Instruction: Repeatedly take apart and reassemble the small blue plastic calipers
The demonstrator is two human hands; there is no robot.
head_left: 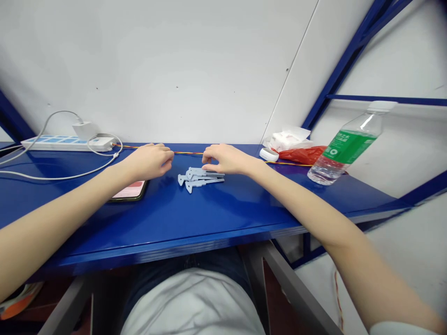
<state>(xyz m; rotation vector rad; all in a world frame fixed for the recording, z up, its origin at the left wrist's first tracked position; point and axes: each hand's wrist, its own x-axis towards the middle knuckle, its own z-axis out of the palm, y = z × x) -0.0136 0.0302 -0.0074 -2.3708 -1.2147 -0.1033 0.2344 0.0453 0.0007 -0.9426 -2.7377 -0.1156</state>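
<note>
Several light grey plastic calipers (202, 182) lie in a small overlapping pile on the blue table (209, 209). My right hand (225, 157) is over the pile's far right side, its thumb and curved fingers apart and nothing seen between them. The thumb tip is close above the top caliper; whether it touches I cannot tell. To the left of the pile is my left hand (153, 160), apart from it, with its fingers curled in and the thumb against them. Nothing shows in that hand, though its palm side is hidden. A phone (131, 191) lies partly under my left forearm.
A power strip (66, 143) with a charger (85, 129) and white cable (70, 178) lies back left. At right, a water bottle (349, 144) stands near a red plastic bag (300, 153), tissues (288, 138) and a small white device (268, 154). A white wall rises behind.
</note>
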